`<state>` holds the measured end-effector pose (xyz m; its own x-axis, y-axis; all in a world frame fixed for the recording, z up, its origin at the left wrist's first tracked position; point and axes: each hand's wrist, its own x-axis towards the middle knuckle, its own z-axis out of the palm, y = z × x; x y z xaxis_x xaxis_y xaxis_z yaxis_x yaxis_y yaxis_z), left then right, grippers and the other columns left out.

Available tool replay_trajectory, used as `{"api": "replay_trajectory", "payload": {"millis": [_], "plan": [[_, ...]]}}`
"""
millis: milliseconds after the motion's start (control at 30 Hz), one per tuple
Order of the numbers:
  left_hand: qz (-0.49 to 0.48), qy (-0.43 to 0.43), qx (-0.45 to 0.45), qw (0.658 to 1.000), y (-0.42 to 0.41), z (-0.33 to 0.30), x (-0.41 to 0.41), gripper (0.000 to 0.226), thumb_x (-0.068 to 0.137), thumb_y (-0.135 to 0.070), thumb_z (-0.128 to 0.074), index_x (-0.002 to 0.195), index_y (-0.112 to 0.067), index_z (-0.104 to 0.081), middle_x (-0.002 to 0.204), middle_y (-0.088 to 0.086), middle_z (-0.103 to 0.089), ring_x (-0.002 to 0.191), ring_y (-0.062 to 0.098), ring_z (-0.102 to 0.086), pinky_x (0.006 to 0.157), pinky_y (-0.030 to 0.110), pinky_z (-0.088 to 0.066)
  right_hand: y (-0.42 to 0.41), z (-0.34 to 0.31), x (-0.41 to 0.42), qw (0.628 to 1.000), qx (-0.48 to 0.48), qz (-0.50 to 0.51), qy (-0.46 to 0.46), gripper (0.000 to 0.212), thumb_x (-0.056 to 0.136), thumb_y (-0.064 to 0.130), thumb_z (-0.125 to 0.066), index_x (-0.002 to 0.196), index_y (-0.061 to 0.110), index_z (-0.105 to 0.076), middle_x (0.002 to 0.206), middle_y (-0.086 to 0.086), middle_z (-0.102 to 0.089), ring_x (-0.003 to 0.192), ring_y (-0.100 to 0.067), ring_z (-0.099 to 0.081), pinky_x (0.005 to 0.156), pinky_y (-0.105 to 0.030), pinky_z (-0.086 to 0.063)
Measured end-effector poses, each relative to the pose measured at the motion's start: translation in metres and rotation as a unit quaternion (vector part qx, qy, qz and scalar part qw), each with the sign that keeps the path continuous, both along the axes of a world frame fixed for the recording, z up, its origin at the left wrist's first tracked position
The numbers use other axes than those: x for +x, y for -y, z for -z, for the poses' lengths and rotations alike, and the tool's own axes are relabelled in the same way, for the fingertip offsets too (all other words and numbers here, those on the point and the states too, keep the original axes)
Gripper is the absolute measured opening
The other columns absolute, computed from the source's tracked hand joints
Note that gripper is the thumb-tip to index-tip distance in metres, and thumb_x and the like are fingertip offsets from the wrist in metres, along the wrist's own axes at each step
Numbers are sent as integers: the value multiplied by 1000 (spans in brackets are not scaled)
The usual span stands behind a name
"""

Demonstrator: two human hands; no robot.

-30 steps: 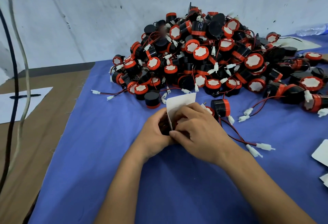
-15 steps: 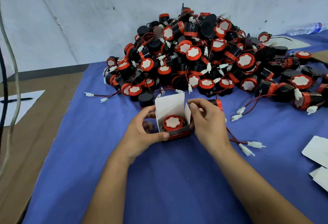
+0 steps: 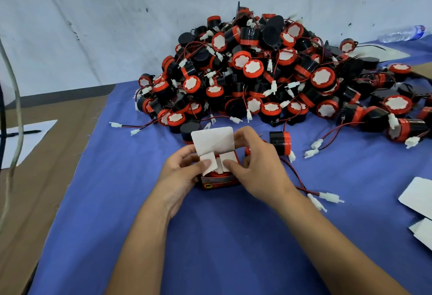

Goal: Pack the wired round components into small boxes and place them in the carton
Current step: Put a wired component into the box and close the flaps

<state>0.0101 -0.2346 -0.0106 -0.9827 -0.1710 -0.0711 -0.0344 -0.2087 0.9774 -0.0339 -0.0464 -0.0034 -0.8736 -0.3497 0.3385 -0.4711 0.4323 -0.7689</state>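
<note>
1. Head view: small box [image 3: 219, 181] on blue cloth [image 3: 210, 248], just in front of component pile [image 3: 268, 72].
2. Left hand [image 3: 184, 175] gripping box's left side, thumb pressing left flap [image 3: 208, 163] down.
3. Right hand [image 3: 259, 168] curled round right side, thumb on right flap [image 3: 228, 159].
4. Round component [image 3: 216, 174] inside, lid [image 3: 213, 141] upright.

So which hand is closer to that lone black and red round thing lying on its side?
Right. The right hand sits just beside the lone round component; the left hand is across the small box.
</note>
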Motion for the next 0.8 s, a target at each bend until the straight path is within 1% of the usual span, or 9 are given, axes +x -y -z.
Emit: {"api": "replay_trajectory", "payload": {"millis": [100,167,267,333,433,500,567,700,800], "plan": [[-28,-28,-59,997,-1,3,-4,39,92,11,-63,110,-21,-77,112,11,-77,100,30,-75,80,40,-61,1,5,1,996,-61,-57,31,37,95,16,-71,126,28,-56,107,13,-67,53,-4,-51,56,-16,-40],[-51,-45,-79,995,-3,3,-4,39,89,13,-63,94,-21,-80,107,9,-78,97,29,-75,74,37,-60,-3,7,0,992,-77,-90,43,24,96,13,-68,116,25,-65,99,6,-68,54,-6,-49,53,-26,-44],[-78,-45,-33,995,-2,2,-2,45,86,21,-56,74,-17,-79,110,8,-79,107,32,-74,78,36,-62,-9,5,0,988,-58,-133,60,26,90,37,-75,115,31,-69,120,12,-65,70,-11,-59,66,-36,-58],[-17,-34,20,999,6,3,-1,42,90,18,-49,81,-9,-80,119,11,-76,115,33,-71,86,36,-62,-11,4,-1,979,-106,-140,101,33,90,53,-69,109,26,-73,117,10,-65,71,-19,-65,61,-35,-60],[76,-26,53,995,16,2,2,27,94,0,-52,98,1,-79,131,15,-71,123,34,-66,104,45,-52,-12,7,-5,978,-129,-114,122,23,96,42,-69,96,19,-72,113,1,-68,61,-28,-67,57,-44,-61],[88,-37,-22,995,16,3,5,25,86,-10,-74,109,-2,-75,134,7,-70,122,31,-67,101,43,-55,-13,11,-6,988,-83,-102,86,10,91,33,-78,94,30,-69,110,-6,-70,55,-23,-66,58,-45,-62],[87,-46,-114,989,14,6,6,42,73,-12,-90,112,-10,-74,133,-2,-70,117,27,-70,91,35,-60,-15,9,-7,989,-55,-107,81,22,85,37,-82,102,36,-67,97,-9,-70,58,-21,-67,58,-42,-62],[65,-84,-182,978,14,5,6,40,68,-21,-90,106,-19,-78,129,-6,-72,110,26,-72,87,35,-62,-20,4,-8,990,-7,-136,24,46,80,40,-86,122,32,-71,112,16,-68,101,-9,-67,86,-28,-58],[38,-115,-239,963,11,7,4,35,70,-18,-88,102,-11,-76,126,-1,-73,109,37,-69,96,49,-59,-16,5,-8,991,-3,-129,-35,41,80,25,-89,118,18,-76,119,8,-68,112,-4,-63,95,-18,-50]]}}
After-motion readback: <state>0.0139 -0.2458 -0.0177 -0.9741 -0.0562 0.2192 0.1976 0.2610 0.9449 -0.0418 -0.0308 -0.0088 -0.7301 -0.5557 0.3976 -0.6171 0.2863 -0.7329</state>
